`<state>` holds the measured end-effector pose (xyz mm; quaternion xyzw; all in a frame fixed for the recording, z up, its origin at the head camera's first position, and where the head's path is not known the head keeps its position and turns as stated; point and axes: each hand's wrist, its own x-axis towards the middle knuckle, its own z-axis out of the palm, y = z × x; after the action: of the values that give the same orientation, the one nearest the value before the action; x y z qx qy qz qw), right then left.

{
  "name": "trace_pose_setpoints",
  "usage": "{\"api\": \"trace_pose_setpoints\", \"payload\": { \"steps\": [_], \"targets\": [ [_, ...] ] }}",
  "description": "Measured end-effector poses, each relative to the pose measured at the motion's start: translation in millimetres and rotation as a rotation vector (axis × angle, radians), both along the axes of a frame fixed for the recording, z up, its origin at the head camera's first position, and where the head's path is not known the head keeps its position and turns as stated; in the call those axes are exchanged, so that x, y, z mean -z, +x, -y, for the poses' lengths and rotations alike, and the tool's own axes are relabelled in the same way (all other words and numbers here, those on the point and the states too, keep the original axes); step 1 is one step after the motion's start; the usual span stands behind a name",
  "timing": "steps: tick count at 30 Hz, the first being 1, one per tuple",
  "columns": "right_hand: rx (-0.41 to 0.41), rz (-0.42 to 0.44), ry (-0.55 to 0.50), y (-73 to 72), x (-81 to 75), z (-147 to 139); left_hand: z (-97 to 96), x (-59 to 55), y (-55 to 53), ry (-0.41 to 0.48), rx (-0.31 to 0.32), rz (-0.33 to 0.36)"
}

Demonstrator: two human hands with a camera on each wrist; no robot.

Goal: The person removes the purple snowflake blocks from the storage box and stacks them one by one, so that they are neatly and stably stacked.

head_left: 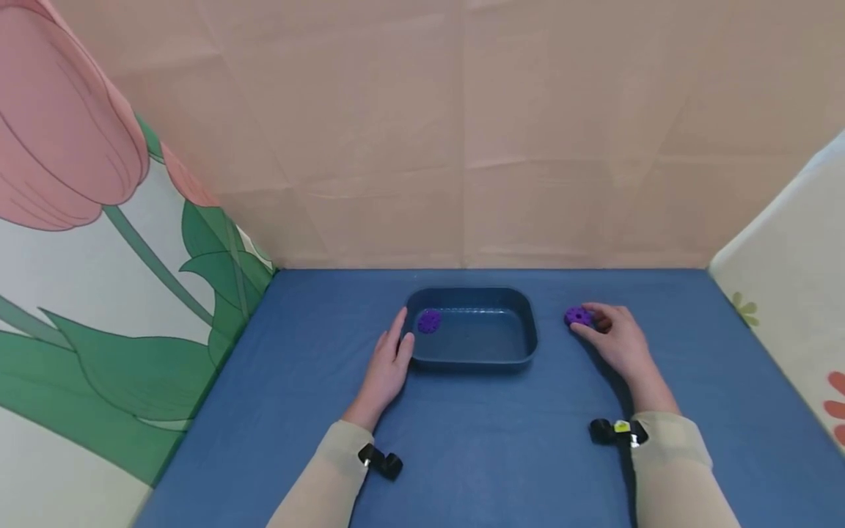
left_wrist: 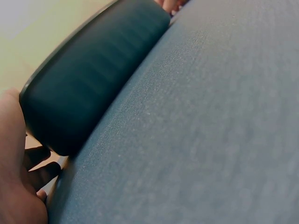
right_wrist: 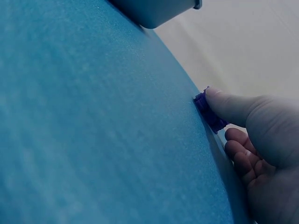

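Note:
A dark blue rectangular tray (head_left: 472,364) rests on the table, and one round purple gear-like disc (head_left: 429,321) with holes lies inside its left end. My left hand (head_left: 387,367) is at the tray's left end, fingers extended along the outside and thumb by the near corner. In the left wrist view, that hand is close against the tray wall (left_wrist: 93,79). To the right of the tray, my right hand (head_left: 620,341) pinches a second purple gear-like disc (head_left: 578,316) at the table surface. The right wrist view shows this disc's toothed edge (right_wrist: 209,112) under the thumb.
Blue cloth covers the table (head_left: 488,447). A beige sheet (head_left: 462,147) rises behind it. A tulip-print panel (head_left: 99,293) borders the left side, and a pale flower-print panel (head_left: 792,271) the right.

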<state>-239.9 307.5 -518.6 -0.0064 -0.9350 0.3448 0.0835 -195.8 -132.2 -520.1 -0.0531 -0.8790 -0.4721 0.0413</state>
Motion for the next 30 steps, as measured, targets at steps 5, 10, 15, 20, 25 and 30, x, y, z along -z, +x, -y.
{"api": "trace_pose_setpoints", "payload": {
  "steps": [5,10,15,20,25,30],
  "targets": [
    [0.002,-0.007,-0.002,-1.3,0.5,0.7,0.9,-1.2,-0.5,-0.003,-0.003,0.005],
    [-0.001,-0.01,-0.001,-1.5,0.5,2.6,1.4,-1.7,0.4,-0.001,-0.005,0.0],
    [-0.002,-0.013,0.0,0.3,1.6,2.9,1.5,-1.9,0.9,-0.01,-0.003,0.0],
    [-0.005,-0.019,-0.003,-1.6,1.0,1.6,0.6,-3.0,-0.9,-0.006,-0.011,0.005],
    [-0.001,-0.018,-0.034,-1.5,0.6,-1.2,-1.0,-1.5,-2.7,-0.004,-0.003,-0.005],
    [0.061,-0.069,-0.097,1.1,-5.6,-3.7,-2.8,0.5,-2.3,0.004,0.01,-0.007]
  ]
}}
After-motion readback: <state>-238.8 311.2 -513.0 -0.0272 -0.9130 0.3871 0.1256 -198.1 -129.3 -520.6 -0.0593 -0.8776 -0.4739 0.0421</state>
